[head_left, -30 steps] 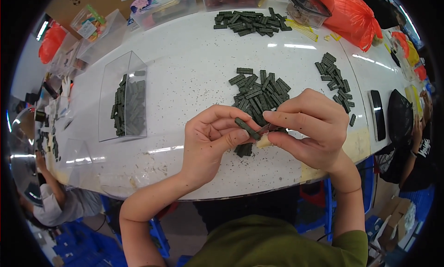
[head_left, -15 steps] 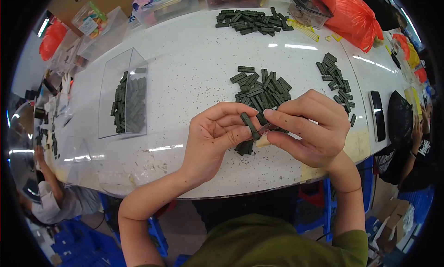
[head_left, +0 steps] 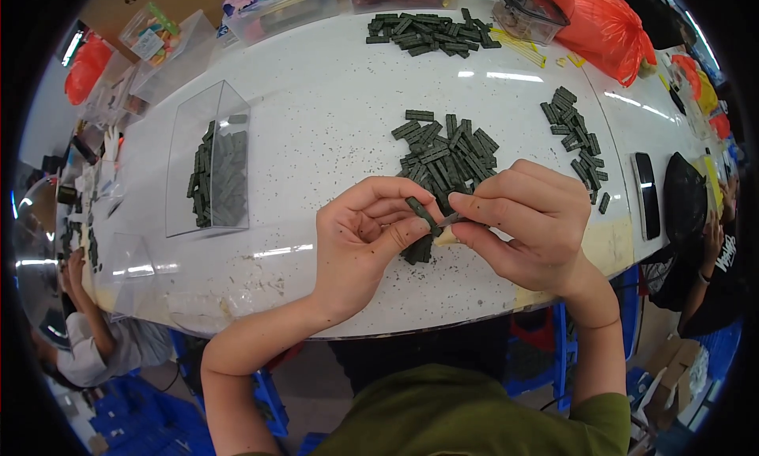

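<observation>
Your left hand (head_left: 364, 239) and right hand (head_left: 530, 223) both pinch one dark strip (head_left: 423, 213) above the pile (head_left: 443, 152) on the worktop (head_left: 316, 116).

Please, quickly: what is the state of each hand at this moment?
Left hand: closed, thumb and fingers pinching a small dark green rectangular plastic piece.
Right hand: closed, fingertips gripping the same piece from the other side.

Both hands, left (head_left: 365, 239) and right (head_left: 531, 223), pinch one small dark green plastic strip (head_left: 424, 212) above a pile of like strips (head_left: 444, 152) on the white speckled bench (head_left: 332, 100)
</observation>
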### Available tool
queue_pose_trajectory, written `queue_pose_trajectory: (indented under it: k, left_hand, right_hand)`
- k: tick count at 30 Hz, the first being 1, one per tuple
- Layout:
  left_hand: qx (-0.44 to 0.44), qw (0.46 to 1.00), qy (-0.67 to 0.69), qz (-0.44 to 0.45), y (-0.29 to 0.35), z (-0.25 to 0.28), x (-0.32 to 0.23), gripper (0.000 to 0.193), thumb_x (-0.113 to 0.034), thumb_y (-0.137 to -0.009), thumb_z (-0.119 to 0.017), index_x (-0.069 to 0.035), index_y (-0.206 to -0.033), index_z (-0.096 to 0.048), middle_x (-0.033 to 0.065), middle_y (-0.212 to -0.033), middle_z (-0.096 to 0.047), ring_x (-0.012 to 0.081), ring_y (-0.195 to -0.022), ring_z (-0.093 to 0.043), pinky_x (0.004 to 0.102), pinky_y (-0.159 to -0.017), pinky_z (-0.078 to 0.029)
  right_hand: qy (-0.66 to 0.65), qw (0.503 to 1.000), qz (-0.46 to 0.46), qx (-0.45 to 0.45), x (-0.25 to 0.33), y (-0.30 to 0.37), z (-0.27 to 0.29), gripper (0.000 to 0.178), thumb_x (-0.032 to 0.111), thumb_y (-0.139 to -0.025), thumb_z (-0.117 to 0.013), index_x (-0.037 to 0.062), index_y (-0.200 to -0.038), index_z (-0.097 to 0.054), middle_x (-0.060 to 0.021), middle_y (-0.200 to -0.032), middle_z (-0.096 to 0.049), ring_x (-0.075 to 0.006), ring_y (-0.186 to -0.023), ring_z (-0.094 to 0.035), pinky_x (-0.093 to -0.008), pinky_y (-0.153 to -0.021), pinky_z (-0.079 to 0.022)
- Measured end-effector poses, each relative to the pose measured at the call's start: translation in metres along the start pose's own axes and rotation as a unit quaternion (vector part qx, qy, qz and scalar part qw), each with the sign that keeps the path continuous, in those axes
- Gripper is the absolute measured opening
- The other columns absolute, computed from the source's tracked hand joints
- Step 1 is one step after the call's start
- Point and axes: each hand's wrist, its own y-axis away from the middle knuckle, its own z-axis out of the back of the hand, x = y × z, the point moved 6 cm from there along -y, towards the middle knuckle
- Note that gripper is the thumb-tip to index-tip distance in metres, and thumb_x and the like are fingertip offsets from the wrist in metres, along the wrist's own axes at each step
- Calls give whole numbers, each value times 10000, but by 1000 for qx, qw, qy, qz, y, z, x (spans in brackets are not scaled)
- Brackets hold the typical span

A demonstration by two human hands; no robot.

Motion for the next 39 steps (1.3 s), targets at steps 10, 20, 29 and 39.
queue_pose_trajectory:
  k: [10, 20, 29, 39]
  left_hand:
    - [-11, 999, -44, 1, 1, -3, -3, 219, 103, -807, -579, 2, -999, -560, 86, -911, -640, 122, -833, -616, 193, -749, -489]
    - [3, 998, -51, 22, 1, -3, 1, 217, 108, -816, -560, 2, -1005, -544, 85, -925, -631, 115, -831, -598, 195, -747, -484]
    - [-37, 998, -26, -32, 2, 0, 3, 219, 115, -811, -565, 14, -1004, -536, 113, -938, -633, 135, -842, -610, 204, -763, -492]
    - [9, 995, -18, -96, 3, 2, -8, 229, 140, -771, -601, 1, -943, -543, 184, -1036, -637, 184, -892, -640, 238, -789, -530]
  right_hand:
    - [-71, 996, -58, 22, -8, 0, -4, 211, 27, -540, -768, 37, -740, -698, -21, -678, -603, -117, -529, -466, -221, -470, -361]
    - [-93, 993, -48, 46, -13, -1, -5, 205, -12, -544, -751, 19, -738, -693, -24, -672, -597, -115, -530, -465, -216, -456, -354]
    - [-111, 989, -93, 36, -19, 3, -11, 225, -29, -545, -742, 16, -759, -694, -27, -681, -596, -114, -538, -467, -214, -458, -351]
    - [-62, 996, -64, -13, -9, -3, 2, 267, -3, -558, -746, 34, -820, -708, -23, -729, -602, -116, -585, -476, -221, -480, -356]
